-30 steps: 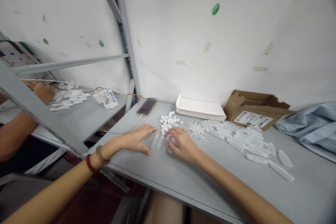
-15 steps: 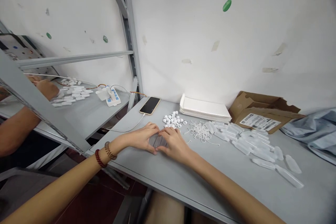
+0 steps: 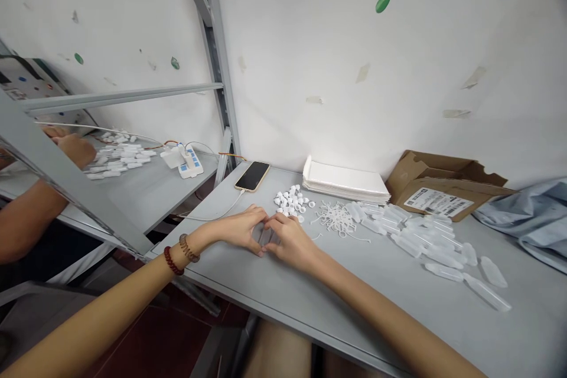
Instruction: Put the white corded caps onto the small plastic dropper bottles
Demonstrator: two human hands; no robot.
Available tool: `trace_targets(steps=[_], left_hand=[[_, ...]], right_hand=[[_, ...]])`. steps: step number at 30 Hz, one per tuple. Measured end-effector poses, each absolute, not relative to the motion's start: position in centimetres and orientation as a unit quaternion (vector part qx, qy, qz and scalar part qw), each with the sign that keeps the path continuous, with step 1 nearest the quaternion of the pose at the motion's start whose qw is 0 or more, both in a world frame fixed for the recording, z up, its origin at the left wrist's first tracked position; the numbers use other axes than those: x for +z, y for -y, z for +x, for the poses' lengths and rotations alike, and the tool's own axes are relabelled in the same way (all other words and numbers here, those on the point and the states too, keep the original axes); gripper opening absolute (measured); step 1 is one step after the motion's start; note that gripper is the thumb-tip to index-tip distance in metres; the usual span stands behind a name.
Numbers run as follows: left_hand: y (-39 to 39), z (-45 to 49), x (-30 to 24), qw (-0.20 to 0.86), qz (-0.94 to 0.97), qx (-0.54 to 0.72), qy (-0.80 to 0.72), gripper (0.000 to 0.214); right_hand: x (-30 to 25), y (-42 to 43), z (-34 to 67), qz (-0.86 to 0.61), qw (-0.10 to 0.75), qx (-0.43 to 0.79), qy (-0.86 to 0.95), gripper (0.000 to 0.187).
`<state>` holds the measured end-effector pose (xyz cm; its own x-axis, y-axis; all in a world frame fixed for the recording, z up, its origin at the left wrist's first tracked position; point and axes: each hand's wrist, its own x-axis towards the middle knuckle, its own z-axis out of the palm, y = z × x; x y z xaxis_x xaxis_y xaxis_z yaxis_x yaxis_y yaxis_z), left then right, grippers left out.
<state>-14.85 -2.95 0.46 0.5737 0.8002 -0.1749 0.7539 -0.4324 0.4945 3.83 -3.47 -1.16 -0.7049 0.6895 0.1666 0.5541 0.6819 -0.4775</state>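
My left hand (image 3: pixel 245 229) and my right hand (image 3: pixel 286 239) meet above the grey table, fingertips and thumbs curled toward each other. Between them shows a clear plastic piece (image 3: pixel 261 235), mostly hidden by the fingers; its exact shape cannot be made out. Just beyond my fingers lies a small heap of white caps (image 3: pixel 290 201). To the right of it is a tangled pile of thin white stringy pieces (image 3: pixel 336 217). Many translucent plastic tubes (image 3: pixel 411 242) are spread farther right, some lying apart from the others.
A phone (image 3: pixel 252 176) on a charging cable lies at the back left. A stack of white sheets (image 3: pixel 345 182) and an open cardboard box (image 3: pixel 443 189) stand by the wall, with grey-blue cloth (image 3: pixel 531 218) alongside. Left, beyond a metal frame (image 3: pixel 124 93), another person's hand (image 3: pixel 75 149) is near white tubes.
Both hands stay together around the clear piece, with the fingers slightly shifted and less of it showing between them. The camera view has tilted slightly; the piles look the same.
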Motion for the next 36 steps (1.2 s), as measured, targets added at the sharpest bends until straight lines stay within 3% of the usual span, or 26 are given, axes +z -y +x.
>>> trace_targets(steps=[12,21,30,33,36], left_hand=[[3.0,-15.4,-0.2,0.272,0.838,0.089,-0.464,0.048],[2.9,-15.5,-0.2,0.265,0.838,0.068,-0.473,0.055],[3.2,-15.6,0.4,0.248,0.849,0.053,-0.464,0.078],[3.5,-15.0,1.8,0.234,0.850,0.053,-0.469,0.089],[3.6,-13.0,3.6,0.220,0.854,0.096,-0.462,0.083]], right_hand=[[-0.6,3.1,3.5,-0.357,0.160,0.234,0.890,0.048],[0.0,3.5,3.6,-0.361,0.145,0.202,0.899,0.046],[2.7,2.7,11.5,-0.410,0.329,0.168,0.834,0.020],[2.8,2.3,16.1,-0.456,0.350,0.154,0.804,0.020],[2.3,1.9,20.4,-0.504,0.362,0.141,0.772,0.020]])
